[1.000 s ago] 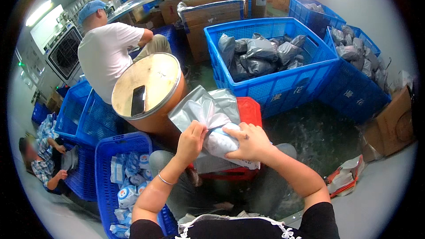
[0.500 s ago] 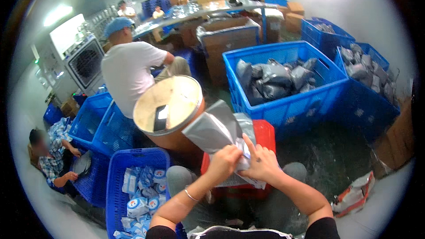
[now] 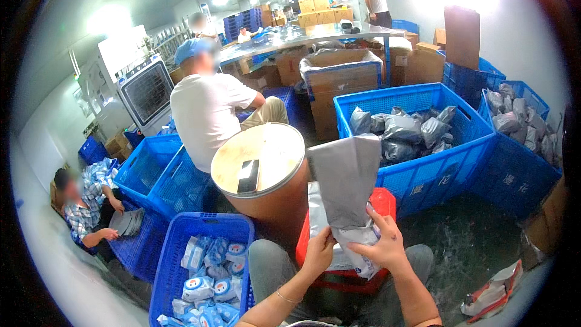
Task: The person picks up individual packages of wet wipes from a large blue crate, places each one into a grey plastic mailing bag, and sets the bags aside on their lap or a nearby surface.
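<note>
A grey plastic mailer bag stands upright between my hands, its wide end up and its lower part crumpled. My left hand is closed on the bag's lower left edge. My right hand wraps its lower right side, with the thumb across the front. Something white shows at the bag's bottom; whether it is a packet inside or the bag's lining I cannot tell. Behind the bag, more grey-white plastic lies on a red stool or box between my knees.
At left stands a blue basket of blue-and-white soft packets. A round drum bears a phone. Large blue crates hold filled grey bags. One co-worker sits beyond the drum; another handles grey sheets.
The grey bag has swung from a leftward tilt to upright. My hands have moved lower on it, and the right index finger no longer points up. The view has shifted.
</note>
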A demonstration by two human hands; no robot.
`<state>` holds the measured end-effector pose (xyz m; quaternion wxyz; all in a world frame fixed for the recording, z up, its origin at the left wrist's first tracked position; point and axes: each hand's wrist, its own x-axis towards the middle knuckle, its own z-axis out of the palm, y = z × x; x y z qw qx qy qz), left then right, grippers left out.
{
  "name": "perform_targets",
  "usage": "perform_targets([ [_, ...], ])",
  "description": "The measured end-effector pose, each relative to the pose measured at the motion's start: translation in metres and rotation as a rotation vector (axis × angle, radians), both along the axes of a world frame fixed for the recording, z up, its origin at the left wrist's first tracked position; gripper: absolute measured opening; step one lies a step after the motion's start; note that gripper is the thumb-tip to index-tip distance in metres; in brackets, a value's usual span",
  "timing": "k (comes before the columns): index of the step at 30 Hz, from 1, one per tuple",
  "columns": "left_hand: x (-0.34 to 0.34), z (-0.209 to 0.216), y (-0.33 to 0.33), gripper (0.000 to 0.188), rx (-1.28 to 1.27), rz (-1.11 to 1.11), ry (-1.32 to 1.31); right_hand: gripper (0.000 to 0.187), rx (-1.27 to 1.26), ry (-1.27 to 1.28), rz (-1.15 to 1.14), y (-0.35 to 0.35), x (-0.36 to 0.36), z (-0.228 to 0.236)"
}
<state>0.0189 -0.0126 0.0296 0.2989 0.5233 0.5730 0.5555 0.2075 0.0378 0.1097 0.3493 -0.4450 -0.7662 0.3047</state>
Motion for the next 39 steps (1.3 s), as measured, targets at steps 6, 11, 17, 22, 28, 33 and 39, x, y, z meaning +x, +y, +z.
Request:
perform_targets([
  [6,0.018,0.027,-0.013,0.031,-0.098,0.048,0.204,0.093,-0.041,0.069,-0.026,-0.004,0.001,-0.002],
  [11,0.021,0.040,-0.022,0.028,-0.130,0.018,0.071,0.089,-0.031,-0.028,-0.072,-0.011,-0.003,0.002],
  [17,0.023,0.029,-0.026,0.017,-0.096,0.189,0.291,0.089,0.003,0.022,-0.106,-0.013,-0.007,-0.010],
  [22,0.016,0.025,-0.018,0.008,-0.037,0.174,0.414,0.086,-0.107,0.148,-0.099,-0.012,-0.002,-0.022],
  [28,0.044,0.005,-0.030,0.003,0.014,-0.007,0.468,0.073,-0.057,0.440,-0.293,0.004,0.001,-0.035],
  [33,0.049,-0.027,-0.044,0.006,-0.245,-0.011,-0.013,0.082,0.057,-0.006,-0.328,0.002,0.002,-0.008],
  [39,0.059,-0.041,-0.042,0.018,-0.581,-0.122,-0.661,0.091,-0.205,-0.106,-0.227,-0.010,0.006,-0.007],
])
